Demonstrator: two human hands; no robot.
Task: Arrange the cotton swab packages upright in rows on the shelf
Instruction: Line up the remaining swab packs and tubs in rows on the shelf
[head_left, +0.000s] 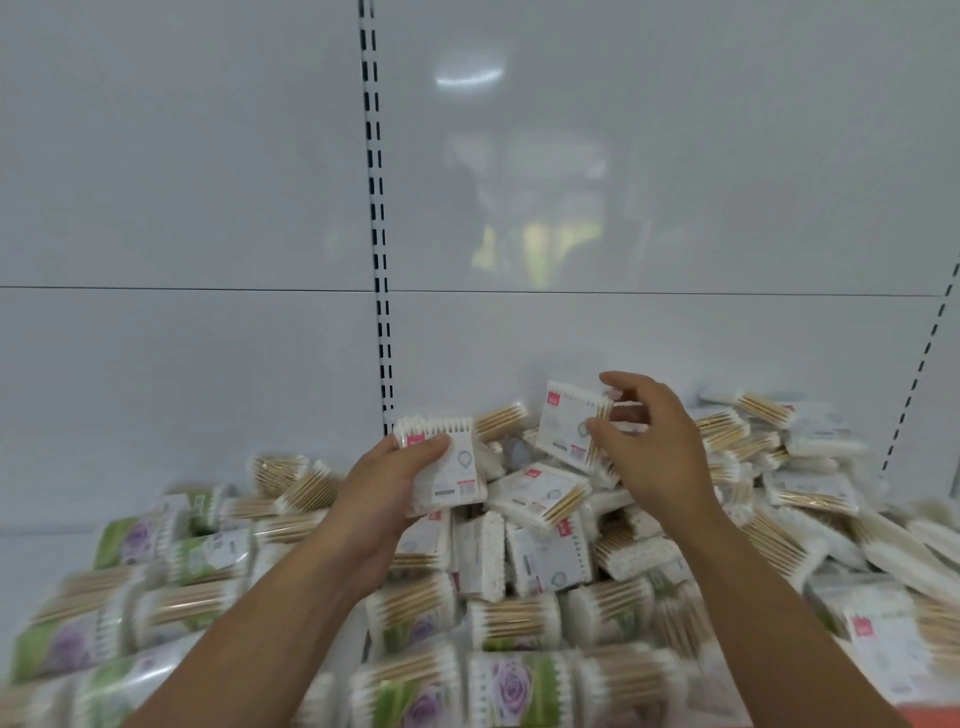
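The left hand (384, 488) clamped one upright white package (447, 467) while the right hand (654, 447) pinched a second package (569, 426) by its edge, tilted, just left of its fingers (605, 434), above the jumbled heap (545, 561) on the shelf (31, 561).

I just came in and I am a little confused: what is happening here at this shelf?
A person is sorting cotton swab packages. The left hand grips one white package, and the right hand pinches another white package above the pile. Most packages lie jumbled on the shelf; green flowered ones lie in front. No neat upright rows are visible yet.
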